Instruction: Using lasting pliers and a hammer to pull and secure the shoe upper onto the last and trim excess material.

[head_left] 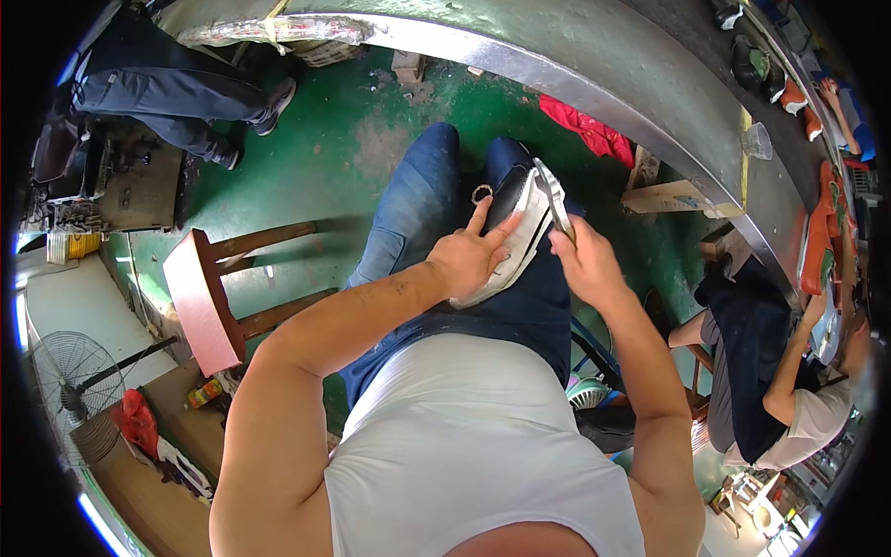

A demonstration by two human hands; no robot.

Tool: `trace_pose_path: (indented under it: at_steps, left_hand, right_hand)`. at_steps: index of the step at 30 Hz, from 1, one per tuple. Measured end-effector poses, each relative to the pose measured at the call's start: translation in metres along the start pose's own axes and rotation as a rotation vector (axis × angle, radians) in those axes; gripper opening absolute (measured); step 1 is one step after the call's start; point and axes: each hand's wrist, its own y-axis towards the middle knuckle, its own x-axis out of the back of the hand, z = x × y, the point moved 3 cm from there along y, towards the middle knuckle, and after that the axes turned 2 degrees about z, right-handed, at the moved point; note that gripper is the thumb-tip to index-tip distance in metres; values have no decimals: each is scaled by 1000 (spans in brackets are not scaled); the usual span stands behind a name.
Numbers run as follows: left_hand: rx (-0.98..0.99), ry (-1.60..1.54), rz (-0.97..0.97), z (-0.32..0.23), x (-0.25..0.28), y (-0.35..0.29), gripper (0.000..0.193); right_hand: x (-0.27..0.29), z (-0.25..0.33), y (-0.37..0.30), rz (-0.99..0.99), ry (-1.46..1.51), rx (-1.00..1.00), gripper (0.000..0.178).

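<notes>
A shoe (531,227) with a black upper and a white sole edge lies slantwise across my lap. My left hand (471,257) grips it from the left, two fingers stretched over its side and the rest partly hidden. In my right hand (587,260) is a narrow grey metal hand tool (554,193), whose exact kind I cannot make out. Its far end reaches the white edge near the shoe's far tip. A small tan ring-like piece (482,193) shows just beyond my left fingers.
A metal-edged workbench (594,82) curves across the far side and right. A wooden stool (206,295) and a standing fan (72,381) are at left. Red cloth (587,128) lies under the bench. One person (176,93) stands far left; another (775,381) sits at right.
</notes>
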Motion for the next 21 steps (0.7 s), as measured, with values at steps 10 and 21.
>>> trace_pose_path:
  at_steps: [10, 21]
  left_hand:
    - [-150, -328, -294, 25, -21, -23, 87]
    - [-265, -289, -470, -25, 121, -78, 61]
  right_hand:
    - [-27, -42, -2, 111, -178, -5, 32]
    - [-56, -73, -90, -219, 797, -347, 25]
